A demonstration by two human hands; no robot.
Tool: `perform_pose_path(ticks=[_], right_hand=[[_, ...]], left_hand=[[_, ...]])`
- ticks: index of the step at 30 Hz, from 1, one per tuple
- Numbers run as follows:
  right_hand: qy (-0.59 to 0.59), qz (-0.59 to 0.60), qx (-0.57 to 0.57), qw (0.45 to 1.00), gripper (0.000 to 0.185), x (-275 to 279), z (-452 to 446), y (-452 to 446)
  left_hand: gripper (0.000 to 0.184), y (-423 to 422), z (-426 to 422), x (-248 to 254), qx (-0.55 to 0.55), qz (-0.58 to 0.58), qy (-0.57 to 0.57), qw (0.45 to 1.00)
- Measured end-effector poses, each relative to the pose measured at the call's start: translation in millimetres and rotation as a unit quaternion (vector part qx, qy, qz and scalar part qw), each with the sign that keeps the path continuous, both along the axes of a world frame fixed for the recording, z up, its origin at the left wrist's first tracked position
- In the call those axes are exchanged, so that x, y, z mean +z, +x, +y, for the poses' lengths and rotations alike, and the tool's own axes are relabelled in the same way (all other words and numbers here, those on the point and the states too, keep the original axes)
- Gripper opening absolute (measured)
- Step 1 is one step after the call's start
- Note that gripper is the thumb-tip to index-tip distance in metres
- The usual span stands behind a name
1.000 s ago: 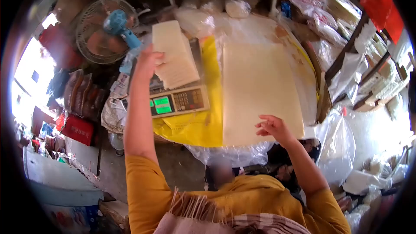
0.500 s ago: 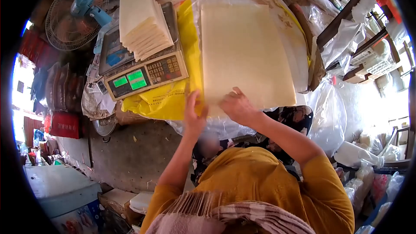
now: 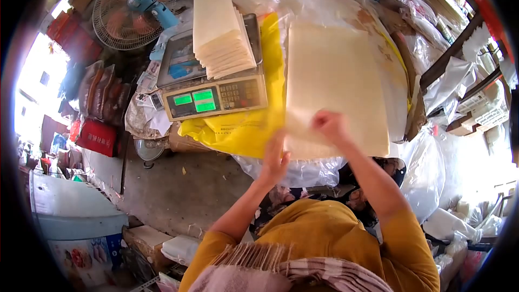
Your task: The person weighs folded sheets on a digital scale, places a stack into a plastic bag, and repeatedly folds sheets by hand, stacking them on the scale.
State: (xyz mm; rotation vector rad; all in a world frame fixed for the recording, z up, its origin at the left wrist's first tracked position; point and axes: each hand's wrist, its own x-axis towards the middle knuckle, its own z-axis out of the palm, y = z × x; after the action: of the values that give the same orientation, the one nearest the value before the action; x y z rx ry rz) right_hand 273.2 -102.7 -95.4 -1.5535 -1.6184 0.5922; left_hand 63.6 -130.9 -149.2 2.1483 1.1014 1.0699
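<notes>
A large cream-coloured rectangular sheet [image 3: 340, 75], seemingly the top of a flat stack, lies on the plastic-covered table. At its near left corner is my left hand [image 3: 274, 159], fingers stretched out and thumb apart. My right hand [image 3: 331, 125] is closed over the near part of the sheet and smeared by motion. It appears to pinch a lifted corner, though the fingertips are blurred. Left of the sheet, a digital scale [image 3: 251, 91] with lit green displays carries a pile of folded cream sheets [image 3: 219, 30].
Under the scale spreads a yellow plastic bag [image 3: 227, 134]. A fan [image 3: 132, 8] stands at the back left. Clear plastic bags [image 3: 421, 167] hang by the table's right side. A red bag [image 3: 97, 136] and a white-blue freezer-like box [image 3: 75, 211] are at left.
My right hand has moved up and right from the sheet's near edge, seemingly drawing its corner along. My left hand stays by the left corner. The whole view has shifted with my head.
</notes>
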Motion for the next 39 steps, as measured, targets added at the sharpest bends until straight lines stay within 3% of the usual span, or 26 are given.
perform_pose_path(ticks=[1, 3, 5, 7, 9, 13, 15, 17, 20, 25, 29, 30, 31, 33, 36, 37, 38, 39], right_hand=[[-0.067, 0.319, -0.098, 0.940, 0.014, -3, 17, 39], [-0.104, 0.248, -0.071, 0.961, 0.016, 20, 10, 82], [-0.133, 0.198, 0.006, 0.971, 0.035, 27, -11, 75], [-0.025, -0.133, 0.068, 0.988, 0.055, 4, -31, 46], [-0.063, -0.286, 0.043, 0.955, 0.057, 8, -44, 26], [-0.023, -0.248, -0.014, 0.968, 0.036, -22, 5, 90], [-0.033, -0.131, -0.130, 0.982, 0.029, 95, 15, 91], [0.132, -0.198, -0.149, 0.960, 0.029, 161, 16, 99], [0.197, -0.247, -0.144, 0.938, 0.033, 187, -6, 92], [0.129, -0.287, -0.113, 0.943, 0.028, 163, 2, 102], [0.183, -0.333, -0.142, 0.914, 0.029, 193, 2, 120], [0.184, -0.327, -0.163, 0.913, 0.031, 222, -15, 109], [0.183, -0.320, -0.184, 0.911, 0.034, 235, -29, 101], [0.257, -0.410, -0.100, 0.869, 0.037, 219, -48, 93], [0.278, -0.430, -0.028, 0.858, 0.039, 189, -82, 65], [0.287, -0.403, -0.003, 0.869, 0.038, 170, -88, 60], [0.220, -0.421, 0.029, 0.880, 0.036, 145, -92, 57], [0.184, -0.417, 0.063, 0.888, 0.037, 123, -98, 55]], left_hand=[[0.063, 1, 1, 3, -0.014, -0.002, -0.001, 1.000], [0.055, 7, 8, 23, -0.035, 0.100, 0.016, 0.994], [0.056, 24, 23, 35, -0.044, 0.189, 0.074, 0.978], [0.055, 52, 43, 27, -0.040, 0.153, 0.045, 0.986], [0.059, 79, 61, 7, -0.011, 0.188, 0.022, 0.982], [0.072, 98, 56, 6, 0.041, 0.253, 0.065, 0.964], [0.072, 98, 57, 9, 0.035, 0.290, 0.048, 0.955], [0.072, 97, 55, 14, 0.037, 0.312, 0.056, 0.948], [0.070, 98, 55, 16, 0.052, 0.295, 0.107, 0.948], [0.069, 100, 52, 16, 0.055, 0.320, 0.110, 0.940], [0.072, 101, 53, 19, 0.051, 0.364, 0.069, 0.928], [0.072, 102, 54, 20, 0.055, 0.365, 0.069, 0.927], [0.070, 102, 54, 19, 0.064, 0.351, 0.088, 0.930], [0.066, 102, 53, 19, 0.075, 0.323, 0.129, 0.934], [0.062, 99, 49, 29, 0.012, 0.299, 0.045, 0.953], [0.061, 91, 54, -7, -0.028, 0.100, -0.058, 0.993], [0.061, 83, 69, -70, -0.068, -0.104, -0.156, 0.980], [0.059, 83, 73, -73, -0.058, -0.198, -0.169, 0.964]])
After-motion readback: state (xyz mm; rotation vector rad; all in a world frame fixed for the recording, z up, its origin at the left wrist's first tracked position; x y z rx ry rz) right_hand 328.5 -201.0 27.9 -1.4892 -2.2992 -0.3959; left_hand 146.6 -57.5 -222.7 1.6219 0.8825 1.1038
